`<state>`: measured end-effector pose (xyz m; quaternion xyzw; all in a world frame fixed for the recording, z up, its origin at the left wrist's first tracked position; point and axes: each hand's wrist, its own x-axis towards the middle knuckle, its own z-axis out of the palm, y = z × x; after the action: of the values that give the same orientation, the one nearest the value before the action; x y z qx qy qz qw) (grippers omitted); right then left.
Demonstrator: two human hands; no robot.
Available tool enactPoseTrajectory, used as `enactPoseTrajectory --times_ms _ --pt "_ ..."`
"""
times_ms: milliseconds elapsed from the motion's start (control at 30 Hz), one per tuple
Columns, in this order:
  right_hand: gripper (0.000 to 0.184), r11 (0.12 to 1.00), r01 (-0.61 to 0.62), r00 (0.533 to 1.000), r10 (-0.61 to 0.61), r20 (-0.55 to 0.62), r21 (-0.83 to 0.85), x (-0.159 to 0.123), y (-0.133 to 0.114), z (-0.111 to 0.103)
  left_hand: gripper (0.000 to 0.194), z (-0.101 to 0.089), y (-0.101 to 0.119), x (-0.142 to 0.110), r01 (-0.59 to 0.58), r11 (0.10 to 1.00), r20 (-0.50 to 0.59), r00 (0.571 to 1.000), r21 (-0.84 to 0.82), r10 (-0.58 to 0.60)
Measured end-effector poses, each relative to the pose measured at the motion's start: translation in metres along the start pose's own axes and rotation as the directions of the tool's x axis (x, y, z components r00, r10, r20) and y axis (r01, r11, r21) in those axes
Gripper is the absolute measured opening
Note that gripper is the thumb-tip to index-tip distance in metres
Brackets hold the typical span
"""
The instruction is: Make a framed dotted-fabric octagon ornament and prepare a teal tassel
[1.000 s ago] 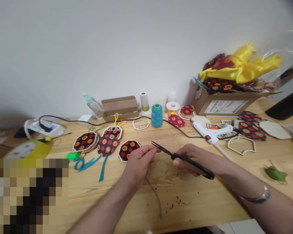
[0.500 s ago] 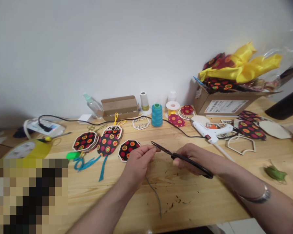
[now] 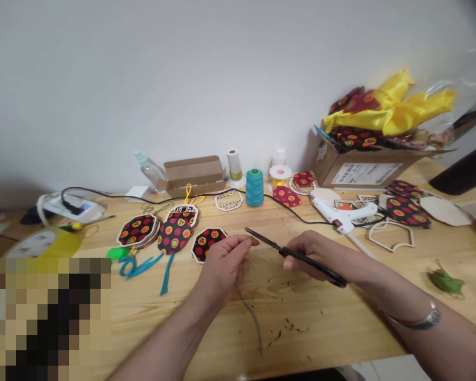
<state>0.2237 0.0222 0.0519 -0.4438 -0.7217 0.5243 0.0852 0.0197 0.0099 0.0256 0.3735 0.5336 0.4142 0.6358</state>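
Observation:
My left hand (image 3: 224,264) pinches the top end of a thin grey cord (image 3: 250,317) that trails down over the wooden table (image 3: 341,328) toward the front edge. My right hand (image 3: 315,256) grips black scissors (image 3: 291,255) by the handles. Their blades point left and up, the tips a little apart and just right of my left fingertips. A black fabric-covered octagon piece (image 3: 206,242) with red and yellow dots lies just behind my left hand.
More dotted pieces with teal tassels (image 3: 158,233) lie at left. A teal thread spool (image 3: 254,187), white glue gun (image 3: 343,214) with black cable, wooden frames (image 3: 391,236), a cardboard box of yellow fabric (image 3: 365,159) and a green thread tuft (image 3: 446,281) stand behind and right. Small dark snippets dot the table.
The scissor tips have drawn slightly away from my left fingertips; both hands otherwise hold nearly the same place.

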Motion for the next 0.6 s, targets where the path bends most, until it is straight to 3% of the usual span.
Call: enactPoseTrajectory --times_ms 133,267,367,467,600 --pt "0.044 0.988 0.037 0.998 -0.044 -0.050 -0.150 -0.010 -0.003 -0.014 0.026 -0.002 0.003 0.002 -0.034 0.991 -0.072 0.997 -0.127 0.025" --pt "0.036 0.890 -0.098 0.994 0.111 0.004 -0.445 -0.027 0.002 -0.031 0.026 -0.004 0.006 0.004 -0.037 0.983 -0.100 0.995 -0.180 0.019" --pt "0.023 0.761 -0.266 0.964 0.204 -0.171 -0.591 -0.035 0.013 -0.036 0.026 -0.004 0.006 0.004 -0.025 0.983 -0.094 0.996 -0.182 0.008" --pt "0.021 0.613 -0.412 0.908 0.217 -0.358 -0.674 -0.039 0.021 -0.037 0.026 -0.004 0.005 0.003 -0.029 0.982 -0.083 0.996 -0.188 0.014" --pt "0.025 0.518 -0.475 0.880 0.274 -0.388 -0.712 -0.040 0.021 -0.039 0.026 -0.003 0.004 0.003 -0.032 0.983 -0.078 0.997 -0.180 0.018"
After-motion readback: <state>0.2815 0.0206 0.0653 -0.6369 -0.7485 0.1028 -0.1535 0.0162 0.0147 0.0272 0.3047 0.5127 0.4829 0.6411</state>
